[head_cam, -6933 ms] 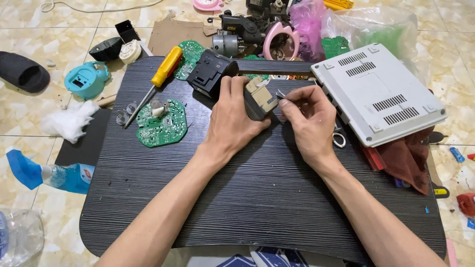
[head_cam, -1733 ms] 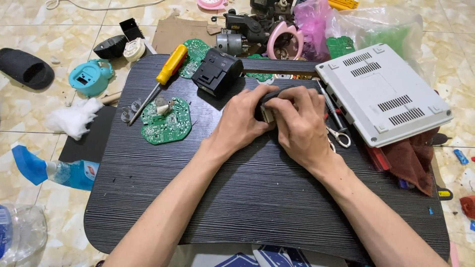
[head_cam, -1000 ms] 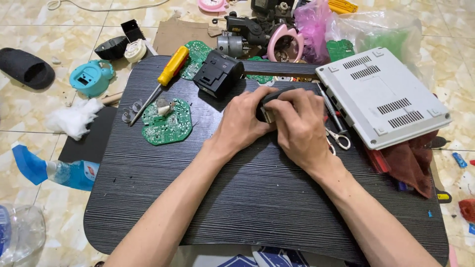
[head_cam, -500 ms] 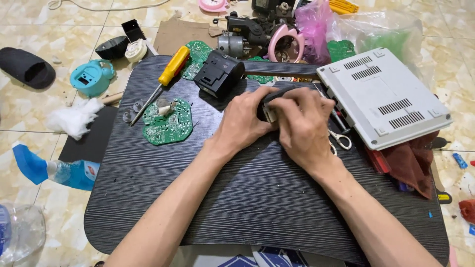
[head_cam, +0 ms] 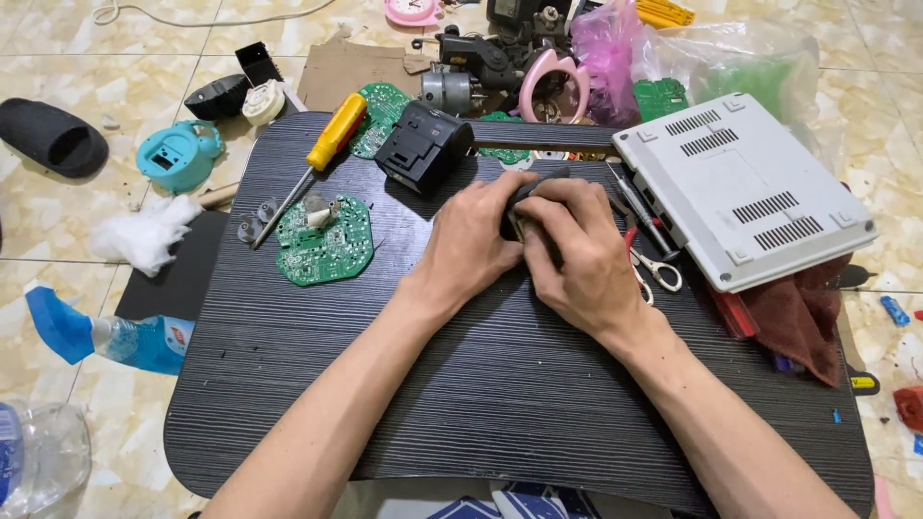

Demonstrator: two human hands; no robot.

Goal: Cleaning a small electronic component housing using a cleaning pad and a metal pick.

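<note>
Both hands, left (head_cam: 476, 240) and right (head_cam: 577, 255), grip clamped on a small dark part (head_cam: 527, 197), which could slip and pinch a finger if squeezed unevenly.

Two hands (head_cam: 538, 245), one yellow-handled screwdriver (head_cam: 312, 163), one round green circuit board (head_cam: 325, 245), one grey casing (head_cam: 740, 187), one pair of scissors (head_cam: 649, 264).

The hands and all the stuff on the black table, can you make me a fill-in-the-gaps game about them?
1. Both hands, the left hand and the right hand, close around one small ____ part.
2. The screwdriver has a ____ handle.
3. The round circuit board is coloured ____.
4. The scissors lie between the right hand and the ____ box.

Missing words: dark; yellow; green; grey
</note>
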